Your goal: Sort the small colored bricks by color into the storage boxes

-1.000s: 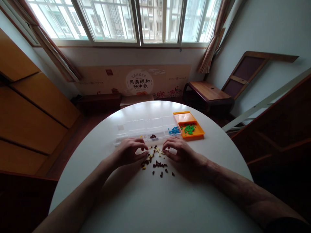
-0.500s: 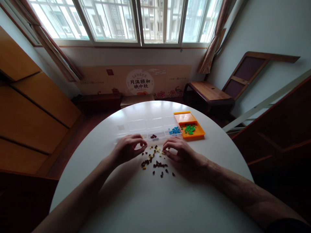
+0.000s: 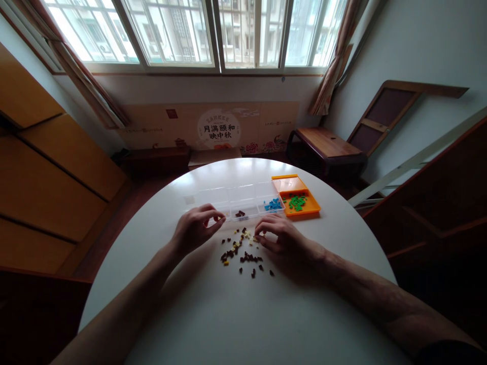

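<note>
My left hand (image 3: 196, 226) is over the near edge of the clear divided box (image 3: 246, 191), thumb and fingertips pinched together. Whatever they hold is too small to make out. Low over the table, my right hand (image 3: 283, 234) has its fingertips closed at the right edge of the small pieces; a pale yellow bit shows by them, but I cannot tell whether it is gripped. Dark brown pieces (image 3: 249, 258) and pale yellow pieces (image 3: 247, 233) lie loose between and in front of the hands. Inside the box are brown pieces (image 3: 240, 214) and blue pieces (image 3: 273, 205) in separate compartments.
An orange case (image 3: 314, 207) with green pieces (image 3: 297, 203) stands against the box's right end. Everything rests on a round white table (image 3: 236, 314). Beyond it are a wooden stool (image 3: 329, 142) at the right and a printed cardboard panel (image 3: 152, 119) under the window.
My left hand has moved slightly left and away from me, from above the loose pieces to the box's near edge. My right hand has stayed in place.
</note>
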The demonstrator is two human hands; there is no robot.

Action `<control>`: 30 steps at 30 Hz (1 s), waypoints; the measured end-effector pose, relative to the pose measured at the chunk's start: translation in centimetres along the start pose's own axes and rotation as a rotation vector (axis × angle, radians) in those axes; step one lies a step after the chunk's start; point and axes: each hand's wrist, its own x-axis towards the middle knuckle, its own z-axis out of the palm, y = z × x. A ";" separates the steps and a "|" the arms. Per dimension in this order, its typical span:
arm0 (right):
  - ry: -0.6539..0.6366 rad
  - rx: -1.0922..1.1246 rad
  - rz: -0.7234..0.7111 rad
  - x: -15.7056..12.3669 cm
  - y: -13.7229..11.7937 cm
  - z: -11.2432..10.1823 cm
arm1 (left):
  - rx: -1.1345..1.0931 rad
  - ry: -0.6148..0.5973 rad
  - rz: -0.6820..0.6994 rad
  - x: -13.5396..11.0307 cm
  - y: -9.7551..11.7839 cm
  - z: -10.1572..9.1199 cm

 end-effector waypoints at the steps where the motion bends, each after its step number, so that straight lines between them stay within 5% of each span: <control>1: 0.002 -0.002 0.003 0.0 0.0 0.0 | -0.005 -0.010 0.031 0.0 0.2 0.2; 6: -0.003 -0.005 -0.009 -0.1 0.3 0.2 | -0.002 -0.124 0.179 -0.2 1.1 1.2; 16: 0.003 -0.001 0.000 -0.1 0.2 0.2 | -0.005 -0.153 0.189 -0.4 1.2 2.0; 23: 0.011 0.000 0.001 0.0 0.0 0.1 | 0.084 0.036 -0.037 0.2 0.0 -0.3; 30: 0.004 0.002 0.000 0.0 0.0 0.1 | 0.121 0.057 -0.093 0.1 -1.2 -0.5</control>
